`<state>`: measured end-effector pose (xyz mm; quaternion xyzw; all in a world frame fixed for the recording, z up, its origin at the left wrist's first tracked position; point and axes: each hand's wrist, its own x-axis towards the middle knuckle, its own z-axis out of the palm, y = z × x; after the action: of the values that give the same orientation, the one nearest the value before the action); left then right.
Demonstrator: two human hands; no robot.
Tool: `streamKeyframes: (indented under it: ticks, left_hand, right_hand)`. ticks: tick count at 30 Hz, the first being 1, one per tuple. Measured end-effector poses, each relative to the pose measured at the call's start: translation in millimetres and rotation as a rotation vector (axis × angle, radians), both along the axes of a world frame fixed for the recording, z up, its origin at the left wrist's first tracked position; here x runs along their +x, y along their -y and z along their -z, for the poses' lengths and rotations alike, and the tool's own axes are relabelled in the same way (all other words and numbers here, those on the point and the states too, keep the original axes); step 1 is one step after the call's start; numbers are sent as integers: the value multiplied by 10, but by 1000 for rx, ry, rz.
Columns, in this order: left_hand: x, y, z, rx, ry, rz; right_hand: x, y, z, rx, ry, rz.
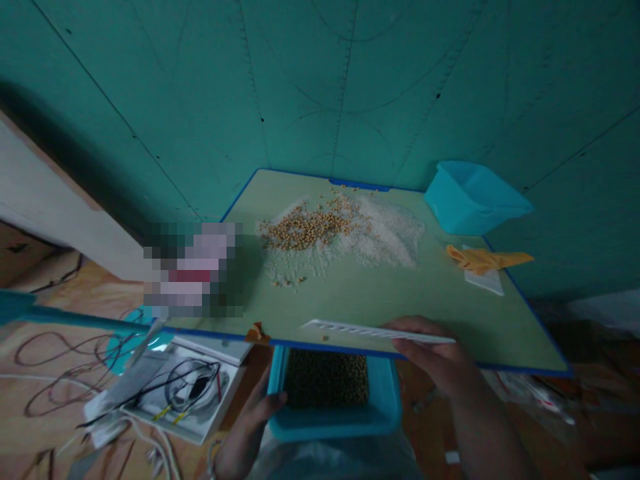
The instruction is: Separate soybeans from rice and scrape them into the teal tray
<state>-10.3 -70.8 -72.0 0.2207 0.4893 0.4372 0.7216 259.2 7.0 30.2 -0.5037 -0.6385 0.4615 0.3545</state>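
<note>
My right hand (433,350) is closed round one end of a thin white slotted strip (355,330), held just above the table's front edge. Below that edge is a blue plastic bin (335,428), with many dark round beans (327,380) inside. My left hand (257,403) grips the bin's left rim, the thumb over the top. On the pale green table (360,293) with a blue border lies a spread of tan beans (310,228), partly mixed into a pile of small white grains (395,233). A few loose beans lie near the front edge.
A second blue bin (475,200) stands at the back right. In front of it, an orange cloth (487,260) lies on a white flat piece (483,281). A pixelated box (200,267) is at the left. A white box of cables (190,390) sits on the floor.
</note>
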Motion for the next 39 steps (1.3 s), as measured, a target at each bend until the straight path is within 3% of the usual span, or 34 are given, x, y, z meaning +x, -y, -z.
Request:
streamKeyframes:
  ticks: [8, 13, 19, 23, 27, 34, 39]
  left_hand:
    - [-87, 40, 35, 20, 9, -40]
    - [-44, 18, -2, 50, -27, -42]
    - [1, -26, -48, 60, -62, -24]
    - [19, -20, -66, 30, -54, -47]
    - [21, -3, -95, 34, -85, -64]
    - [-55, 72, -3, 69, -138, -64]
    - [-74, 108, -52, 9, 1, -139]
  right_hand:
    - [0, -106, 15, -5, -58, 198]
    - [-82, -25, 52, -63, -29, 113]
    - [-149, 91, 41, 7, -56, -89]
    - [-148, 42, 16, 3, -61, -36]
    - [-123, -236, 1, -19, -74, 66]
    - [-301, -1042, 15, 110, -219, 155]
    - [-394, -1229, 96, 172, -305, 240]
